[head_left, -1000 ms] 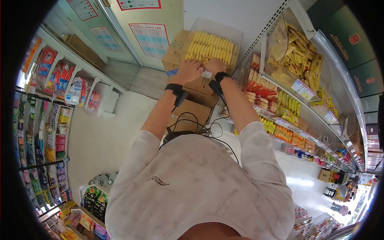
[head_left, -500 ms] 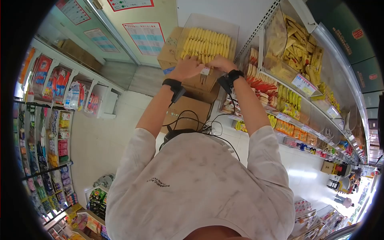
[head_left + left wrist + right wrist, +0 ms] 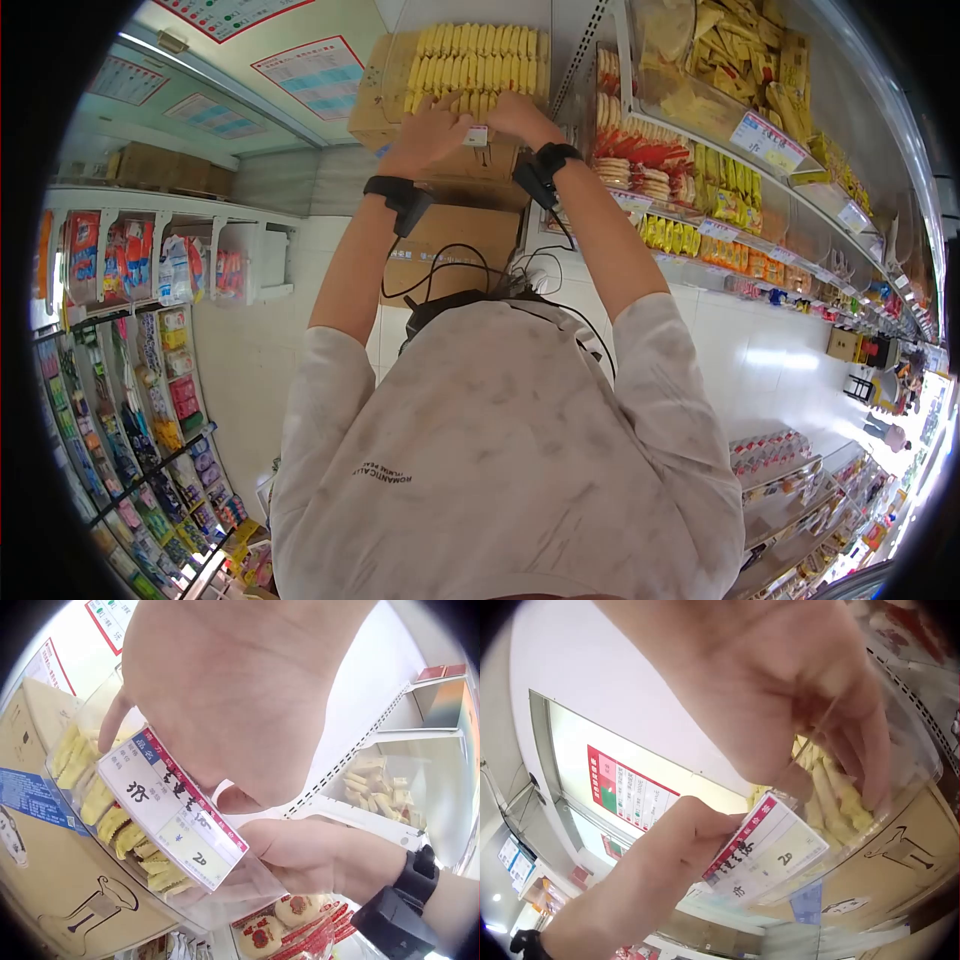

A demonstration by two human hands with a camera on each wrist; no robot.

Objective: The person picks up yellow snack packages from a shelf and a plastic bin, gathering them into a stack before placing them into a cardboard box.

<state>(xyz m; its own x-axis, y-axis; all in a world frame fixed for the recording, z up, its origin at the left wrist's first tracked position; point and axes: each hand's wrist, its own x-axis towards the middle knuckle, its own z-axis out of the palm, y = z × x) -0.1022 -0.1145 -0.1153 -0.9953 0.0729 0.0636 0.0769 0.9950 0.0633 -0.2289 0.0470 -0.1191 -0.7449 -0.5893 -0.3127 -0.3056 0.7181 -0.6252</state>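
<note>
A clear plastic bin (image 3: 545, 80) holds rows of yellow-wrapped snack packets (image 3: 475, 55). My left hand (image 3: 430, 135) grips its front rim, left of a price tag (image 3: 476, 135). In the left wrist view one finger of that hand reaches over the rim toward the packets; the hand itself covers the rest. My right hand (image 3: 520, 118) grips the rim just right of the tag. In the right wrist view its fingers show through the plastic beside the packets, with the thumb at the wall's edge. The tag (image 3: 172, 810) hangs on the front wall between both hands.
Cardboard boxes (image 3: 455, 240) stand under and below the bin. Shelves of snacks (image 3: 720, 190) line the right side, and a rack of packaged goods (image 3: 150, 260) stands at the left. Black cables (image 3: 460, 265) hang between my arms.
The head view has turned, so bin and hands sit higher and further left. My right hand has shifted right along the rim from beside the tag; the left stays near its place.
</note>
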